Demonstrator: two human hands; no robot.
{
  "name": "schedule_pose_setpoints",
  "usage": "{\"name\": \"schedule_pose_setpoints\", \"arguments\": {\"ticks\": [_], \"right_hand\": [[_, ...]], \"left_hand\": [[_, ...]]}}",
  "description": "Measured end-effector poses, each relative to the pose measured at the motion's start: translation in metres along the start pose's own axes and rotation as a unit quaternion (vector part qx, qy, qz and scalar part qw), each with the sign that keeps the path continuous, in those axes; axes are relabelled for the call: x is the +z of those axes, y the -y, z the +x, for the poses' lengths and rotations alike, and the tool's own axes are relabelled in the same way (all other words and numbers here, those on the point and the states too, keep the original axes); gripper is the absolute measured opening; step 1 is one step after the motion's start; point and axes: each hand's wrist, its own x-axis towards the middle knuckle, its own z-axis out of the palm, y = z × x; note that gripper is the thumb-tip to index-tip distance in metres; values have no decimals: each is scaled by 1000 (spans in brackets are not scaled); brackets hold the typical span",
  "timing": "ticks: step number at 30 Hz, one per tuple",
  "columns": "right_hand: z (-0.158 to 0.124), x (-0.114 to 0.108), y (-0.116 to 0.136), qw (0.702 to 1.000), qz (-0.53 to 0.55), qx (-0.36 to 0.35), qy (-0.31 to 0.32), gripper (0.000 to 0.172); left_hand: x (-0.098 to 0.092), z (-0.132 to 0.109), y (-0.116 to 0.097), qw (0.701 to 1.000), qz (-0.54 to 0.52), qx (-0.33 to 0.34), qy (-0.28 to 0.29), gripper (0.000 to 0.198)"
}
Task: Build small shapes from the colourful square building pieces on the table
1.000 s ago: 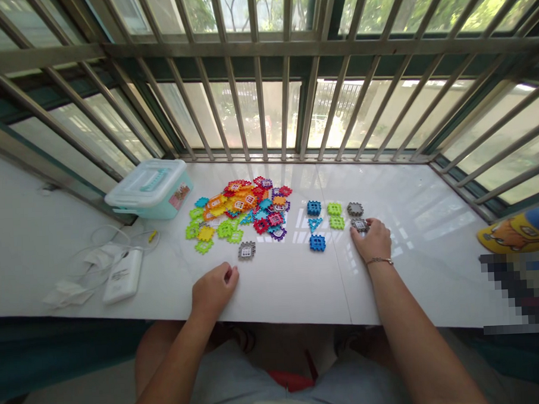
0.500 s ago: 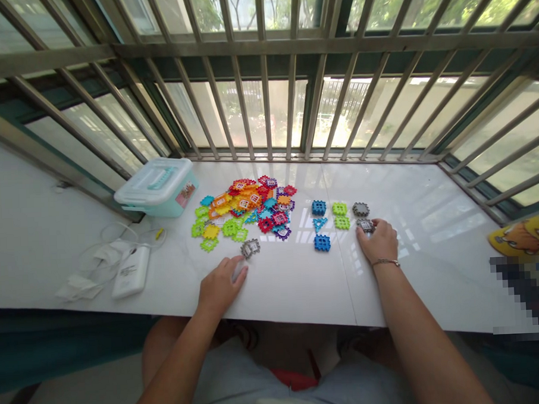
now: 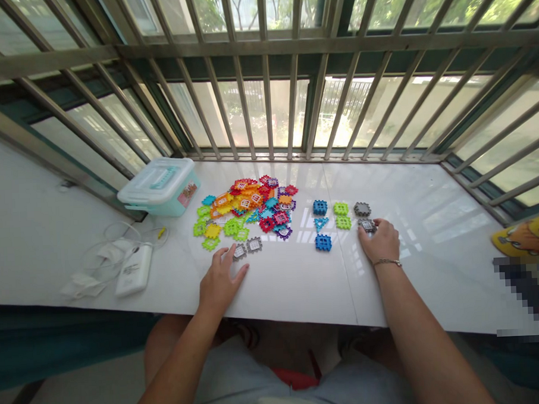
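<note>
My left hand [image 3: 220, 283] hovers low over the table with thumb and fingers apart, its fingertips at the edge of a grey toothed window tile [image 3: 239, 252]. Right beside that lies a second grey window tile [image 3: 254, 245]. My right hand [image 3: 381, 241] has its thumb and fingers closed round a small grey stack of window tiles [image 3: 367, 225], resting on the table. Just behind it sits another grey stack [image 3: 362, 208]. To its left are green tiles [image 3: 342, 222], then blue stacks [image 3: 323, 242] and a blue triangle tile [image 3: 321, 224].
A heap of mixed coloured tiles [image 3: 252, 204] spreads over the table's middle. A lidded aqua box [image 3: 159, 189] stands at the back left. A white power bank [image 3: 134, 271] with cables lies at left. Window bars [image 3: 266, 125] border the back; a yellow printed item [image 3: 527, 236] is at right.
Two grey tiles that overlapped near my left fingertips now lie apart, side by side. My left fingers have spread and shifted slightly up. My right hand has stayed on the grey stack.
</note>
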Motion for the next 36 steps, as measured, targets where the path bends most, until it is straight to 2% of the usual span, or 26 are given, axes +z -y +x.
{"name": "schedule_pose_setpoints", "arguments": {"ticks": [5,13,18,21,23,26,28,30,33,36], "right_hand": [[0,-1,0,1000,7,2,7,52],[0,-1,1,1000,7,1,4,53],[0,-1,0,1000,7,4,7,52],[0,0,0,1000,9,-1,4,52],[0,1,-1,1000,10,-5,1,53],[1,0,-1,1000,11,-1,0,53],[1,0,0,1000,12,3,1,53],[1,-1,0,1000,12,6,1,53],[0,0,0,1000,11,5,3,54],[0,0,0,1000,17,-3,-3,55]], "left_hand": [[-1,1,-2,1000,6,-2,5,35],[-4,-1,-5,1000,1,-14,-18,35],[0,0,-2,999,-11,-3,-43,24],[1,-2,1,998,-34,37,-45,18],[-1,-3,1,992,-63,101,-36,13],[-3,-4,0,968,-117,220,11,13],[-3,-3,-1,960,-130,246,29,17],[-2,-1,-1,969,-120,218,12,21],[2,2,0,983,-92,155,-25,38],[6,3,3,987,-87,133,-14,37]]}}
